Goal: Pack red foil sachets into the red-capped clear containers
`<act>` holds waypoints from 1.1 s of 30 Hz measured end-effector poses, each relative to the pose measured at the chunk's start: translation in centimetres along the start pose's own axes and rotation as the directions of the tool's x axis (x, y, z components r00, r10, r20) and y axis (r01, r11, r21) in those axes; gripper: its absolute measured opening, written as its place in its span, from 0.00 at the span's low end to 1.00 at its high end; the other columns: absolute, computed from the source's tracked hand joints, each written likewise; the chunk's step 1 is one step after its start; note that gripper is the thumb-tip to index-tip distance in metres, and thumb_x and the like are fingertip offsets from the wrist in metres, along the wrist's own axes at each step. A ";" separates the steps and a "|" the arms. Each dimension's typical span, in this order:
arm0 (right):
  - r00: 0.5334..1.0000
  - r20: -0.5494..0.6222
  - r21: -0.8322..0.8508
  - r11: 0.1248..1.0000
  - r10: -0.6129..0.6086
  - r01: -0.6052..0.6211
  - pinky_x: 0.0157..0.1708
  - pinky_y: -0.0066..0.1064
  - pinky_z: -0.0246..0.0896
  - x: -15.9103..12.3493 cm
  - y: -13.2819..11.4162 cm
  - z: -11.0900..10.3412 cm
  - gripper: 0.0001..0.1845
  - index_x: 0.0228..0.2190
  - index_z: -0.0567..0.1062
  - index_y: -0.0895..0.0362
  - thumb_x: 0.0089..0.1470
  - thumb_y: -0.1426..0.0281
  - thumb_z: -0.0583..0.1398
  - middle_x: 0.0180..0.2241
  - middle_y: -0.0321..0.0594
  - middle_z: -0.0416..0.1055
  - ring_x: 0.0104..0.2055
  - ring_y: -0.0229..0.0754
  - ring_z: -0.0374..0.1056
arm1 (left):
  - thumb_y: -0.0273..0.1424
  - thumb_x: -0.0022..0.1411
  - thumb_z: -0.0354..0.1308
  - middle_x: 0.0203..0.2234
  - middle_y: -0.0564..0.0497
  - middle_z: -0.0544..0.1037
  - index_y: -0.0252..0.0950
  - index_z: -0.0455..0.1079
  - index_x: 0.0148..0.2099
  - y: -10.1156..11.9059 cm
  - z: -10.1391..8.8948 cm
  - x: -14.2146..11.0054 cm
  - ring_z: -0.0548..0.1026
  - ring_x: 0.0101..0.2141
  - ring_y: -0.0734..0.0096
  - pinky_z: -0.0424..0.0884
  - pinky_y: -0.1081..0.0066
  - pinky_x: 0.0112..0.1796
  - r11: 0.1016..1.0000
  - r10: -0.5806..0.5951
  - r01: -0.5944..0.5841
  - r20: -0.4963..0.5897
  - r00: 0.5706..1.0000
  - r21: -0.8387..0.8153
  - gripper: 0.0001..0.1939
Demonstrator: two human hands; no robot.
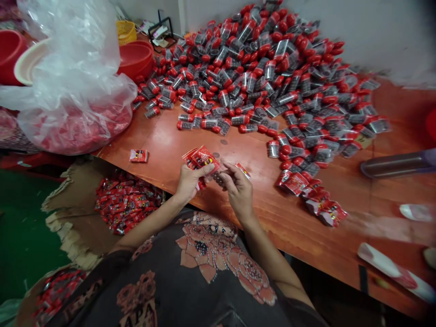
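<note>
Over the near edge of the table, my left hand (188, 181) is closed on a few red printed packets (204, 159), fanned out between thumb and fingers. My right hand (238, 188) meets them from the right, its thumb and fingers pinched together at the packets' edge. Something small and dark shows under the right fingertips, too hidden to name. One red packet (242, 170) lies flat just behind my right hand. Another packet (139, 156) is on the table to the left. Several filled packets (320, 202) lie in a row to the right.
A big heap of clear tubes with red caps and dark contents (245, 77) covers the table's back. At left stand a plastic bag of red pieces (81, 127) and red bowls (136, 56). Below the edge, a cardboard box (78, 213) holds many red packets. A clear cylinder (395, 164) lies at right.
</note>
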State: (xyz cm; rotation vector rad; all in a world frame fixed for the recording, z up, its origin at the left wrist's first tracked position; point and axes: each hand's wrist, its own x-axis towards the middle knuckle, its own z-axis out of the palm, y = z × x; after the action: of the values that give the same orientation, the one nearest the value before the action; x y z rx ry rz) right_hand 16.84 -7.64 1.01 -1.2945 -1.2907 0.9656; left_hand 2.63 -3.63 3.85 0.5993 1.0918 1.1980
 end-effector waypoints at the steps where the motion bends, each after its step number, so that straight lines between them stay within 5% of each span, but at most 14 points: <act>1: 0.999 0.026 0.041 0.998 0.040 -0.041 0.35 0.38 0.71 0.0 0.1 0.0 0.21 0.54 0.73 0.44 0.59 0.64 0.61 0.38 0.39 0.74 0.35 0.41 0.71 | 0.37 0.39 0.76 0.18 0.56 0.75 0.33 0.73 0.28 0.1 -0.1 0.1 0.65 0.13 0.82 0.62 0.78 0.14 1.000 0.001 -0.001 -0.009 1.000 0.006 0.18; 6: 0.988 0.094 0.153 0.979 0.120 -0.134 0.33 0.36 0.71 -0.3 0.1 0.3 0.19 0.50 0.77 0.44 0.55 0.64 0.64 0.38 0.38 0.71 0.35 0.40 0.69 | 0.36 0.43 0.74 0.17 0.55 0.74 0.33 0.74 0.27 -0.2 -0.6 0.1 0.64 0.12 0.82 0.59 0.78 0.13 0.995 -0.006 0.003 0.035 0.999 0.101 0.15; 11: 0.999 -0.002 0.075 0.996 0.044 -0.044 0.35 0.37 0.70 -0.4 0.0 0.4 0.17 0.48 0.78 0.43 0.56 0.65 0.64 0.37 0.37 0.71 0.35 0.39 0.69 | 0.33 0.44 0.74 0.16 0.56 0.72 0.33 0.74 0.28 -0.9 -0.7 -0.1 0.65 0.13 0.82 0.59 0.79 0.14 0.990 -0.017 0.002 0.108 0.994 0.139 0.13; 14: 0.999 -0.006 0.065 0.997 0.050 -0.049 0.36 0.37 0.70 -0.4 0.0 0.6 0.15 0.46 0.79 0.46 0.55 0.65 0.65 0.36 0.37 0.72 0.35 0.39 0.70 | 0.34 0.42 0.74 0.16 0.56 0.73 0.33 0.74 0.27 -1.0 -0.5 -0.2 0.65 0.14 0.82 0.59 0.79 0.15 0.994 -0.022 0.015 0.064 0.998 0.106 0.14; 21: 0.979 -0.062 0.367 0.917 0.194 -0.159 0.38 0.36 0.74 -0.8 0.2 1.7 0.16 0.45 0.76 0.48 0.52 0.67 0.65 0.37 0.35 0.77 0.35 0.38 0.73 | 0.35 0.42 0.74 0.17 0.57 0.73 0.33 0.73 0.28 -1.3 0.1 -0.6 0.63 0.13 0.82 0.59 0.78 0.15 0.995 -0.039 0.034 0.059 0.998 0.089 0.15; 33: 0.966 -0.121 0.371 0.913 0.230 -0.170 0.39 0.38 0.74 -1.0 0.2 2.0 0.15 0.45 0.79 0.47 0.53 0.65 0.65 0.39 0.36 0.78 0.37 0.39 0.73 | 0.37 0.42 0.74 0.17 0.57 0.73 0.33 0.71 0.27 -2.0 0.2 -1.1 0.64 0.13 0.82 0.60 0.78 0.13 1.000 0.029 -0.029 -0.073 0.997 0.007 0.17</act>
State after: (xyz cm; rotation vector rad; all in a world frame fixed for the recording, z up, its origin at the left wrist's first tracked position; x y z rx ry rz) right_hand 14.84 -8.35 0.37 -1.2035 -0.8186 1.1533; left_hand 3.71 -5.23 2.61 0.5814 1.1525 1.2505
